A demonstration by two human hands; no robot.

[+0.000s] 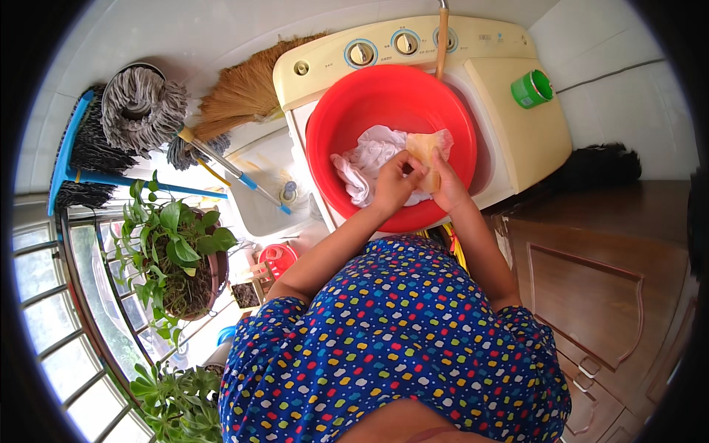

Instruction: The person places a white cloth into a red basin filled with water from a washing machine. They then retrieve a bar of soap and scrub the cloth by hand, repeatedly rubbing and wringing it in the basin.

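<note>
My right hand (451,188) holds a yellowish, semi-translucent packet (424,147), which may be soap in a clear wrapper, with the thumb along its side. Close beside it, my left hand (394,183) has its fingertips pinched at the packet's near left edge. Both hands are over a red plastic basin (382,94). Crumpled white cloth (379,147) lies inside the basin, partly hidden by my left hand and the packet. Under the basin stands a cream twin-tub washing machine (327,58).
A green container (532,89) sits on the washer's right lid. A peach-coloured hose (442,41) drops behind the basin. Mops (138,111), a straw broom (243,88) and a white sink (260,205) are at the left, above a potted plant (180,238). Brown cabinets (587,293) stand at the right.
</note>
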